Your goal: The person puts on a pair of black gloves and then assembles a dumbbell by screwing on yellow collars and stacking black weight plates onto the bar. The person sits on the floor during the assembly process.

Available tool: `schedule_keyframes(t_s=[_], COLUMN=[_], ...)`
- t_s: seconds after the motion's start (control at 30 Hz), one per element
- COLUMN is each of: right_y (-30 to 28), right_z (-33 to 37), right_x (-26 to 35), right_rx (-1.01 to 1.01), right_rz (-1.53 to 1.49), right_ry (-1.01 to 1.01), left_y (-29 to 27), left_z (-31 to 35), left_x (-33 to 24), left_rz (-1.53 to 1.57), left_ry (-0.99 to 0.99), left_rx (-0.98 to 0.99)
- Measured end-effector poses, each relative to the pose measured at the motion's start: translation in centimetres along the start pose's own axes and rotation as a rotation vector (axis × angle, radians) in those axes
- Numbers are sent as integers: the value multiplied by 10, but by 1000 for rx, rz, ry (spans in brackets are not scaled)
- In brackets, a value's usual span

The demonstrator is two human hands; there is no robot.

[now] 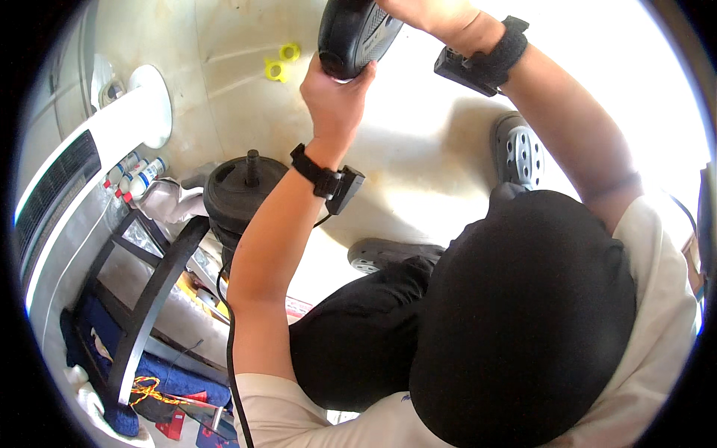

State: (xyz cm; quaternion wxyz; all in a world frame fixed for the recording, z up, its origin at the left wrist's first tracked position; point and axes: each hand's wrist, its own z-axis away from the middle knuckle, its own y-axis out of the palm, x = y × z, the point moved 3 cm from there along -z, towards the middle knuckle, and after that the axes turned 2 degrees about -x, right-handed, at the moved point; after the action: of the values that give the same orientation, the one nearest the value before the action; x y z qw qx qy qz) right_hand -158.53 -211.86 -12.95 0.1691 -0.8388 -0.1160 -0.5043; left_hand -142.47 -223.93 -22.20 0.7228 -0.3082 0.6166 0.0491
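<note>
My left hand [336, 101] is closed around the near end of a black rounded object [340, 45] with a textured grey side panel. A small white part shows under that end, by my thumb. Its far end is cut off by the upper edge of the view, so I cannot tell its kind. My right hand [437, 16] comes in from the right and reaches to the object's upper side. The right fingers lie mostly beyond the edge. Below and left of the object, two yellow ring-shaped pieces with knobbed edges [275, 71] lie on the pale floor.
Left of my left forearm stands a black round weight-like piece [243, 194] with a post on top. Further left are a white appliance with a round base [153, 104], several white bottles [146, 175] and a black frame [160, 287]. My grey clogs [519, 153] rest on the floor.
</note>
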Motion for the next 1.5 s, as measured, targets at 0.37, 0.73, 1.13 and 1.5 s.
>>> schedule_keyframes(t_s=[0.37, 0.73, 1.13, 1.5], right_y=[37, 23, 7, 55], right_z=[52, 45, 81, 129], right_x=[34, 27, -51, -11], right_rx=[154, 244, 1050, 518], right_rz=[67, 6, -41, -22], right_ry=[-338, -307, 640, 332], left_y=[-37, -44, -57, -71], left_z=[1, 12, 39, 50], left_x=[-90, -61, -52, -32], left_rz=[-503, -341, -340, -458], left_ry=[318, 257, 594, 450], left_rx=[94, 106, 477, 302])
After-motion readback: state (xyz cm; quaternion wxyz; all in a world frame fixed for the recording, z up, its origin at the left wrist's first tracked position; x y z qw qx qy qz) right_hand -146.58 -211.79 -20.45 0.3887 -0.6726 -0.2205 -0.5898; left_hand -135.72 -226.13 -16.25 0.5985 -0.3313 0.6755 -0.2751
